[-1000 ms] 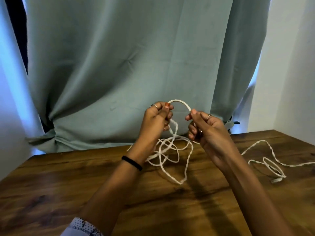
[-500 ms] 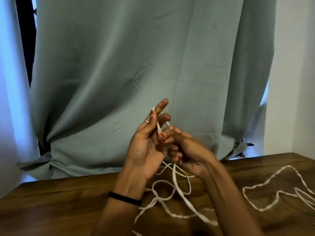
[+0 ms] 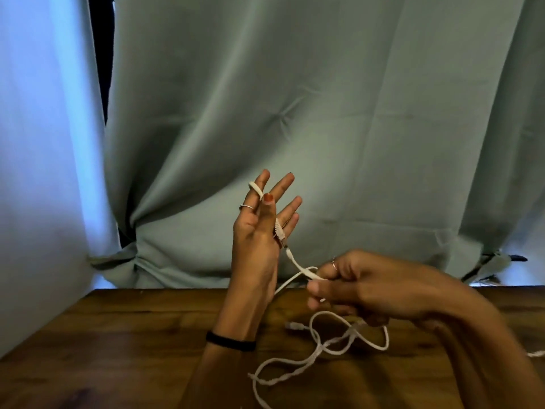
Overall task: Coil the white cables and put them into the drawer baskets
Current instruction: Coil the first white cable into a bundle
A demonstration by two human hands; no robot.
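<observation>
My left hand (image 3: pixel 259 231) is raised upright above the table with its fingers spread. The white cable (image 3: pixel 321 346) loops over the index finger and is pinned by the thumb, with the plug end lying across the palm. Lower and to the right, my right hand (image 3: pixel 354 284) is closed on the same cable, and a short stretch runs taut between the two hands. The remaining length hangs down and lies in loose loops on the wooden table (image 3: pixel 118 349). A scrap of a second white cable (image 3: pixel 535 354) shows at the right edge. No drawer baskets are in view.
A pale green curtain (image 3: pixel 295 113) hangs behind the table's far edge, bunched at the bottom left. A white curtain (image 3: pixel 44 143) is at the left. A black band sits on my left wrist.
My view has tilted up. My left hand opened its fingers and rose with the cable looped on it. My right hand pulled down and to the right along the cable.
</observation>
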